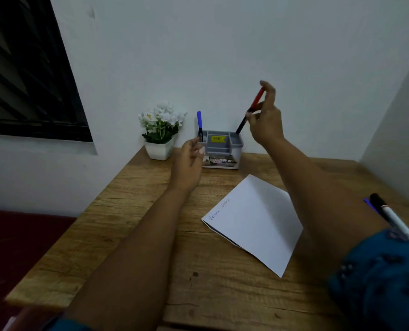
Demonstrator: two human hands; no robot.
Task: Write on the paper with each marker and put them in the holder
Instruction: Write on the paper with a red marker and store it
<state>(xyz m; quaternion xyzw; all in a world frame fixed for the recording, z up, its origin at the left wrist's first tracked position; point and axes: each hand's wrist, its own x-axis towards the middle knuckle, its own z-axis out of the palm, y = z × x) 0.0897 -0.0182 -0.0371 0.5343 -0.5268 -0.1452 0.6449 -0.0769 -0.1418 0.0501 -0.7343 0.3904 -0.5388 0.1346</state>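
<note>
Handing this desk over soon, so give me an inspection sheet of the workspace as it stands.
Surface: wooden table, grain visible, a few dark spots near the front edge.
Job's things: folded white paper with handwriting along its left edge; blue marker upright in the grey holder; red marker tilted, tip at the holder's right compartment; more markers lying at the table's right edge.
Clutter: white flowers in a white pot left of the holder.
Grippers: right hand pinches the red marker; left hand beside the holder, fingers loosely curled, holding nothing.
Cables: nothing seen.
Surroundings: pale walls, dark louvred window at left.
</note>
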